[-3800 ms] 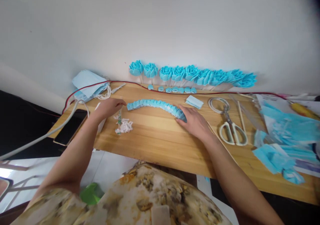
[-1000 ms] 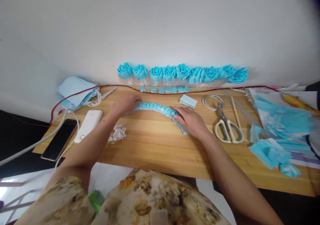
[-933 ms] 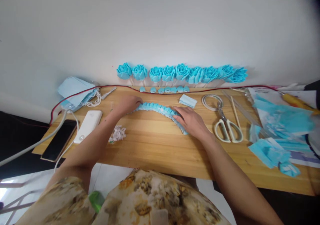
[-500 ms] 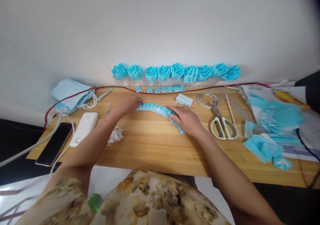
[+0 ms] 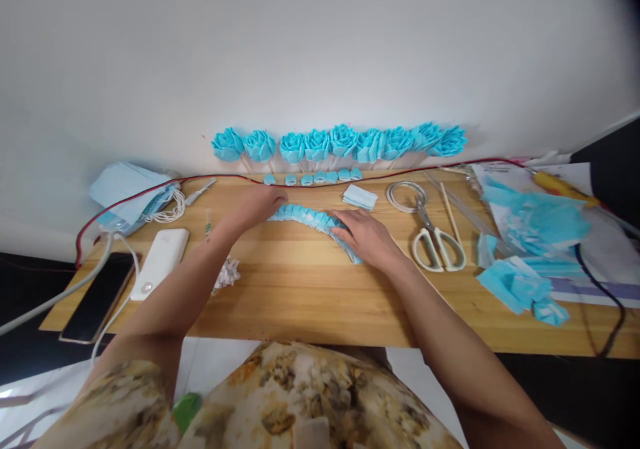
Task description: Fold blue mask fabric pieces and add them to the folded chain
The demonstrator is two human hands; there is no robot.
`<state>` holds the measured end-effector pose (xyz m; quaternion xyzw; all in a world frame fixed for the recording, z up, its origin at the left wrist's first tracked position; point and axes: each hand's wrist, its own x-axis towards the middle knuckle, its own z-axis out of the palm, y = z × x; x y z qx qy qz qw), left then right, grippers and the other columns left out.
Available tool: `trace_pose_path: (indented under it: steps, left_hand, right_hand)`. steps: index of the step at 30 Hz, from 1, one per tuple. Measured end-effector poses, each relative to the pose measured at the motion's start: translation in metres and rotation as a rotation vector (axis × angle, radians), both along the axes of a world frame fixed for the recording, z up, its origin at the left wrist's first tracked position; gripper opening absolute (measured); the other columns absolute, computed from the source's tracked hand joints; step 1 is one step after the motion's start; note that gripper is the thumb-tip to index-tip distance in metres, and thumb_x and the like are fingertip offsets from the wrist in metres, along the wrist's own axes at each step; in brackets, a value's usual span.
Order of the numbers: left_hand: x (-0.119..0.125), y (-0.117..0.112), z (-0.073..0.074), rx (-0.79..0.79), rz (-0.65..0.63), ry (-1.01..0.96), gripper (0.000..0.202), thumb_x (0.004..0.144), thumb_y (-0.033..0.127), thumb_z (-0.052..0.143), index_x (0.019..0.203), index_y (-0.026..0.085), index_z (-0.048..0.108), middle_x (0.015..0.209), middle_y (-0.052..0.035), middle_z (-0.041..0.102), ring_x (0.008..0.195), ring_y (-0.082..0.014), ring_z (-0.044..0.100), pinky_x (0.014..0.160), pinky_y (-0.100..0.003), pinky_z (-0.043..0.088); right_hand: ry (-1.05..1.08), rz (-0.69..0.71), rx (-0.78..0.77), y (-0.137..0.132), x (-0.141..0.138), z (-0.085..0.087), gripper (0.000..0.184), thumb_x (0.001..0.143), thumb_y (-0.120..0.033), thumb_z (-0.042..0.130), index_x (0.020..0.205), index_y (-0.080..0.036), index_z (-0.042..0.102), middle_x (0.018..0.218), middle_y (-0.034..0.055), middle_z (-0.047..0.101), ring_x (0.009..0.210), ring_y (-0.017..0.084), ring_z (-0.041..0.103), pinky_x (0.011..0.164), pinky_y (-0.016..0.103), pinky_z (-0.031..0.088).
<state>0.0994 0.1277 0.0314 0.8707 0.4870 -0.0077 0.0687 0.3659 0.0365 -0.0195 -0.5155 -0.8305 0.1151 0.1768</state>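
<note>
A curved row of overlapping light-blue folded fabric petals (image 5: 307, 216) lies on the wooden table between my hands. My left hand (image 5: 261, 207) is closed at the row's left end, fingertips bent down and partly hidden behind the knuckles. Over the right end rests my right hand (image 5: 367, 234), fingers stretched out and thumb apart, touching the petals. A small stack of blue fabric pieces (image 5: 360, 197) sits just beyond the right hand. Near my left forearm is a little heap of white scraps (image 5: 229, 272).
Blue fabric roses (image 5: 343, 140) on sticks lean along the wall, with several small blue rolls (image 5: 306, 180) before them. Scissors (image 5: 439, 248), a wire coil (image 5: 400, 196) and a yellow-handled tool (image 5: 560, 185) lie right. Left are a phone (image 5: 100, 297), power bank (image 5: 161, 262) and face masks (image 5: 127, 192).
The camera view has shifted slightly, moving most objects a little left in the picture. Both hands stay at the ends of the petal row, with hardly any visible movement.
</note>
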Motion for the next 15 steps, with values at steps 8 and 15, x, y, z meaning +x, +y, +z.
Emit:
trace_pose_path:
  steps: [8, 15]
  left_hand:
    - [0.014, 0.002, -0.006, -0.049, -0.051, 0.038, 0.033, 0.090, 0.021, 0.042, 0.098, 0.020, 0.074, 0.103, -0.0070, 0.076, 0.089, -0.0210, 0.067, 0.075, -0.027, 0.044]
    - [0.019, 0.001, 0.002, -0.015, 0.013, 0.041, 0.036, 0.093, 0.023, 0.039, 0.100, 0.021, 0.074, 0.104, -0.0071, 0.076, 0.089, -0.0217, 0.067, 0.071, -0.027, 0.043]
  right_hand:
    - [-0.007, -0.009, -0.019, 0.000, -0.001, 0.000, 0.045, 0.102, -0.041, 0.042, 0.139, -0.017, 0.054, 0.133, 0.0116, 0.066, 0.119, 0.031, 0.059, 0.100, 0.046, 0.047]
    - [-0.024, -0.018, -0.026, 0.000, -0.002, 0.002, 0.044, 0.102, -0.040, 0.042, 0.138, -0.017, 0.055, 0.131, 0.0118, 0.067, 0.117, 0.031, 0.059, 0.099, 0.045, 0.046]
